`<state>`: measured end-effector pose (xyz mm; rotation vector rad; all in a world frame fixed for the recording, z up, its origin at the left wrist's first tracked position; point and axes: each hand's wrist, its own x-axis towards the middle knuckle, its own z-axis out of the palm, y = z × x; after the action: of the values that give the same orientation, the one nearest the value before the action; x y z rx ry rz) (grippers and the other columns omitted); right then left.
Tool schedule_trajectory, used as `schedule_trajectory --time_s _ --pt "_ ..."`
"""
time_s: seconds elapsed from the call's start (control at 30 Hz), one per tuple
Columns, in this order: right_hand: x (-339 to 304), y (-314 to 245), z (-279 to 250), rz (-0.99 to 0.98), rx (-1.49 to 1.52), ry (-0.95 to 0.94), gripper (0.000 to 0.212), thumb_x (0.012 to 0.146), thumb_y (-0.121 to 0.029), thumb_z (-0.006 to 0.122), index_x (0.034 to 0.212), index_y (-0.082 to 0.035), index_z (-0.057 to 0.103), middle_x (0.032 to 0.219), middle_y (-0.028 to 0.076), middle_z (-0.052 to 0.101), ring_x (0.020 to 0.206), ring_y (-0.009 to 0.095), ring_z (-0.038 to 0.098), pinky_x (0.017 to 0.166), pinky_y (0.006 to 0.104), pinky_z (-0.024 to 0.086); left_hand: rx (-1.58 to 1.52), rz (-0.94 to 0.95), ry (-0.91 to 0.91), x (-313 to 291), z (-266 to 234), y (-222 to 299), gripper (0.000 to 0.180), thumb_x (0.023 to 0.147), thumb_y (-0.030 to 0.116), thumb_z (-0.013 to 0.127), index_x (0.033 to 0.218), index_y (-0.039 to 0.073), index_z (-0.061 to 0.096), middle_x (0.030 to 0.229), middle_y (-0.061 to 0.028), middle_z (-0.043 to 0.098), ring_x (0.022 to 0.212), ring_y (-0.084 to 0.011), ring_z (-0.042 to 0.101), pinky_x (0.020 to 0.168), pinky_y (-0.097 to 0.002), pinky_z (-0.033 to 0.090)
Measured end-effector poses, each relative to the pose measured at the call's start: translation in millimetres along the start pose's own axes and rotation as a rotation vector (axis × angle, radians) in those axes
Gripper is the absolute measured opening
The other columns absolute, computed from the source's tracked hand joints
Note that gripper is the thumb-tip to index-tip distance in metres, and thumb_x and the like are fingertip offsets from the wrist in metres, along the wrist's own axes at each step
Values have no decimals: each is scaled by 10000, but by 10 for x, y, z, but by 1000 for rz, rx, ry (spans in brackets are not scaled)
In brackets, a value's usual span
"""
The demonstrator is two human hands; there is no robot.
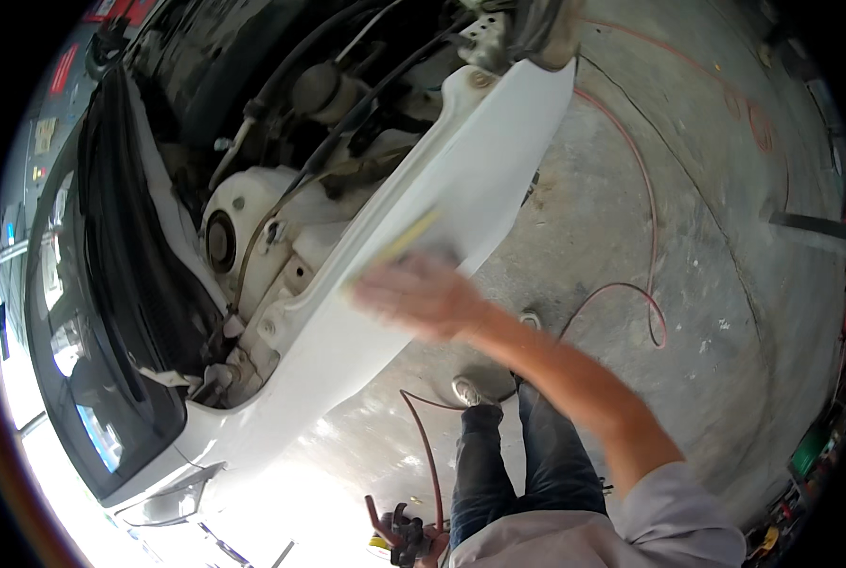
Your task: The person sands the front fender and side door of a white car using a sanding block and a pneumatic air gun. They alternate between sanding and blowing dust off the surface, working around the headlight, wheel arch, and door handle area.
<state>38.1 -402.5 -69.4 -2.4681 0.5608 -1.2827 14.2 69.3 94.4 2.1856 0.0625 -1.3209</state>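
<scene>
Mid-frame, the right hand (421,298) is blurring beside a yellow-edged pad (409,235), grip unreadable, uneven pressure perhaps risking scuffs on the white fender (484,156).

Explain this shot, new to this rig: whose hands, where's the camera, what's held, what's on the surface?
No robot here: these are a person's bare hands. A fisheye camera worn on the head looks down, so straight edges bend and the wearer's own legs show below. The right hand is over a car's white fender, blurred, with a yellow strip beside it; what that belongs to is unclear. The left hand, at the lower edge, holds a dark tool, with a reddish hose running down to it. Beside the fender lies the open engine bay.
</scene>
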Motion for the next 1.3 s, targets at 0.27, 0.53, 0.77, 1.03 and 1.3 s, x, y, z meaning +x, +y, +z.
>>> schedule_trajectory --time_s 0.27,0.53,0.77,1.03,1.3 --pt "513 290 -107 491 -81 432 499 962 -186 460 1404 28 374 1454 226 371 1386 388 289 1135 523 210 -59 10 7 -91 -405 -667 173 730 37 715 681 61 551 623 -28 535 539 -117 455 511 -283 340" --pt "-64 -1697 725 -124 160 -67 397 956 -234 456 1317 -90 537 1403 105 480 1298 279 447 1111 495 259 -176 47 -18 106 -616 -1532 178 733 38 713 688 62 543 633 -27 520 552 -125 452 518 -295 340" --pt "394 -1307 401 335 -177 304 497 864 -77 548 1339 42 460 1379 222 469 1327 395 390 1125 519 242 -267 54 -59 443 -811 -1914 182 737 39 711 694 63 536 641 -26 508 564 -131 449 524 -305 341" --pt "211 -1296 387 -283 -160 -26 375 869 -158 620 1242 -142 582 1362 5 540 1300 194 459 1139 429 267 -328 40 -20 473 -793 -2023 187 740 39 709 700 63 528 651 -25 493 578 -139 446 530 -317 342" --pt "229 -1526 421 167 -180 178 378 885 -80 568 1252 10 571 1319 160 557 1278 341 480 1055 560 339 -405 3 70 282 -641 -2188 193 744 40 708 707 64 520 661 -24 479 592 -147 443 537 -329 343"
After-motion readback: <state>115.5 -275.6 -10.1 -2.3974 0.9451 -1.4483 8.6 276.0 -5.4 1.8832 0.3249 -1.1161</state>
